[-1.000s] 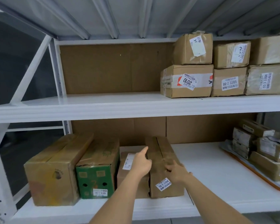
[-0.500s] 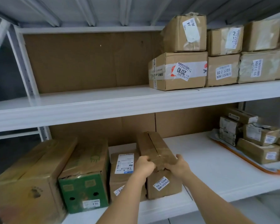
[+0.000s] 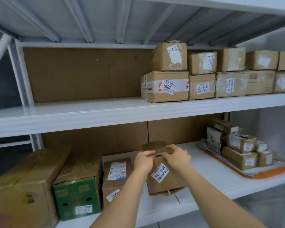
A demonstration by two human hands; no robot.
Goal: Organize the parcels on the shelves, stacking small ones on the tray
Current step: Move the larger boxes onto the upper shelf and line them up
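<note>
Gripping a long brown parcel (image 3: 164, 180) with both hands on the lower shelf (image 3: 209, 176), seen from a head camera looking forward and down. Left hand (image 3: 144, 159) curled closed over the parcel's upper front corner; right hand (image 3: 175, 157) closed over the top edge just beside it, fingers wrapped onto the top face. Parcel tipped up, front end raised and its lower flap hanging loose above the shelf, white label reading 56-3-3304 facing the camera; probably held at the near end so it can be drawn out and lifted clear of its neighbours. Just to its left, a smaller labelled box (image 3: 117, 175), then a green box (image 3: 77, 191) and a large brown carton (image 3: 21, 191), packed side by side along the left of the shelf. Well apart to the right on the same shelf, an orange tray (image 3: 268, 175) already carrying a stack of small parcels (image 3: 237, 148), grouped there as the task asks. On the upper shelf (image 3: 89, 111), larger boxes (image 3: 204, 74) stacked two high at the right, left half bare. Likely next: a place for the held parcel, seemingly too long for the tray pile
</note>
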